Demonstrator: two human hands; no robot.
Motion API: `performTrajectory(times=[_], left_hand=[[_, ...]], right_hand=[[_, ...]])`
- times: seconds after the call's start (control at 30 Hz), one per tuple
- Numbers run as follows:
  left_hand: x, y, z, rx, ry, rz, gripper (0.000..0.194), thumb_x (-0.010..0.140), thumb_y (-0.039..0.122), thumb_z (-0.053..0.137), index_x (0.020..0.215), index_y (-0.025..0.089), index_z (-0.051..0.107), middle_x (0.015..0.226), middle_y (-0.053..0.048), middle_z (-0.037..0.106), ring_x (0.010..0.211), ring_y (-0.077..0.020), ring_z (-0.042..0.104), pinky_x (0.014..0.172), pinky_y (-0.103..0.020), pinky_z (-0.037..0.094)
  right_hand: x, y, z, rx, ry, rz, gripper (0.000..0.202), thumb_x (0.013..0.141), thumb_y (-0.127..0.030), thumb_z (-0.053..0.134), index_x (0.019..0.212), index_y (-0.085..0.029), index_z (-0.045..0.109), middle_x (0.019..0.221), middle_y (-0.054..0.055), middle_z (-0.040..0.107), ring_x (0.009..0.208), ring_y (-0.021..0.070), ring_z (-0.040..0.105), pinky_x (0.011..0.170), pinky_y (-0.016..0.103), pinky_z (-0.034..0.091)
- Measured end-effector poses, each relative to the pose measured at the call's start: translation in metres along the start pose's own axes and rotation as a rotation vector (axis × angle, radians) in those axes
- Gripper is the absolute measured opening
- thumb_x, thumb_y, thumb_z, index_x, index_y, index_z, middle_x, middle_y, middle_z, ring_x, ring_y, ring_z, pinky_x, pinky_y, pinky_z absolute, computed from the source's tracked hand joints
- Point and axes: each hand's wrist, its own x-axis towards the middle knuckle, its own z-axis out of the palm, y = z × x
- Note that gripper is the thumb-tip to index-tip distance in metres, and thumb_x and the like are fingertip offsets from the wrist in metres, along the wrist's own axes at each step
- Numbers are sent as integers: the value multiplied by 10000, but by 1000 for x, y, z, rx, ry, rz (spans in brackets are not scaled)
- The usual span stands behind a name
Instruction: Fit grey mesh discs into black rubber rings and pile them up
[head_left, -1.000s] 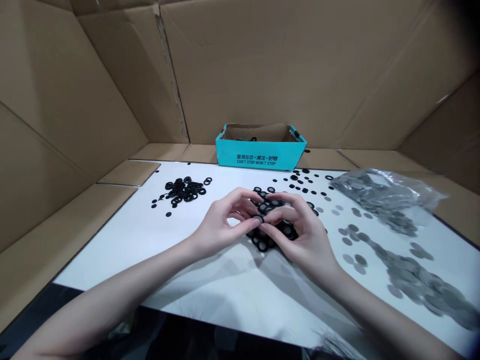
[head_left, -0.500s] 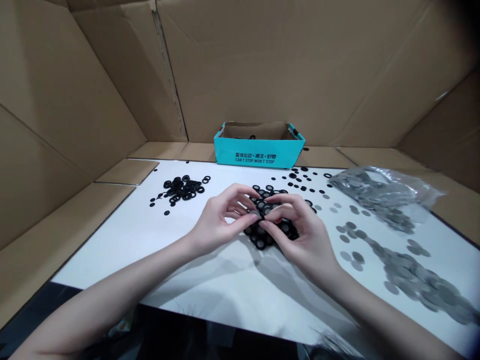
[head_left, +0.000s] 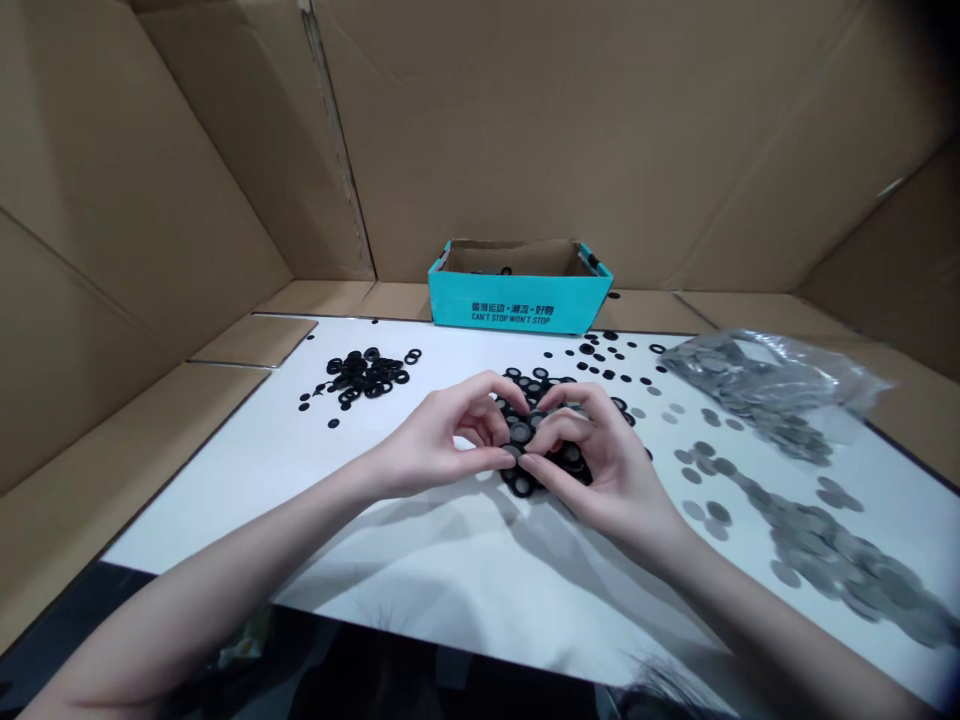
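My left hand (head_left: 461,435) and my right hand (head_left: 596,450) meet over a pile of black rings with grey discs in them (head_left: 537,388). Between the thumb tips is a small grey disc, apparently in a black ring (head_left: 513,452); the fingers partly hide it. Both thumbs press at its near edge, and my other fingers curl around the far side. Each index finger arches above the pile. The lower part of the pile lies behind my hands.
Loose black rings (head_left: 366,374) lie to the left. Grey discs (head_left: 840,555) spread along the right, below a clear plastic bag (head_left: 780,370) of more discs. Small black pieces (head_left: 609,375) dot the back right. A turquoise box (head_left: 521,302) stands behind, within cardboard walls (head_left: 570,130).
My thumbs have come down slightly and closer together with the small disc. My left index finger has shifted a little to the right and down. The pile looks much the same.
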Motion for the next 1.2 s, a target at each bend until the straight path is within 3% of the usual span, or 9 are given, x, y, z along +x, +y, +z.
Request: performTrajectory(times=[0.17,0.33,0.47,0.63,0.87,1.0,1.2], left_hand=[[0,4,-5,-45,-107,-31,365,817,226,740,1111,163,533,755,20,585,732,-118,589,713,-260,510],[0,3,-5,-69,-75,-45,363,803,221,747,1082,167,521,751,25,576,709,-112,579,683,-248,497],[0,4,-4,-26,-63,-43,356,806,209,733,1087,168,519,758,24,584,713,-113,579,682,-246,497],[-1,9,-6,154,-135,-30,348,814,161,714,1120,175,550,745,29,605,730,-118,606,725,-258,518],[0,2,0,122,35,71,318,842,183,695,1113,176,528,869,-2,619,822,-130,637,766,-261,535],[-2,1,4,162,67,135,264,875,144,637,1108,175,516,904,-4,609,832,-115,627,813,-261,522],[-4,11,2,401,-64,81,239,891,94,580,1087,208,504,946,-4,610,831,-117,613,756,-255,485]], right_hand=[[-1,-2,1,-17,-16,-19,334,818,-164,646,1042,-278,426,661,-76,654,682,155,636,741,322,466],[-1,-2,0,-4,-26,-12,316,820,-174,637,1030,-280,426,662,-73,654,679,154,635,720,316,478],[-1,-2,0,2,-25,-5,311,818,-178,634,1021,-282,423,653,-75,645,677,158,632,705,316,478],[-1,-2,2,-13,-39,-10,314,811,-155,633,1005,-280,420,651,-76,651,674,158,634,688,313,468],[1,2,0,-95,42,-23,312,819,-191,664,1012,-269,430,660,-64,686,685,168,651,752,346,467],[0,4,0,-109,44,-34,325,820,-191,666,1021,-270,424,665,-65,679,689,170,653,766,352,473],[-4,3,3,-118,60,-107,322,818,-151,643,995,-273,403,673,-70,656,696,156,651,744,318,497]])
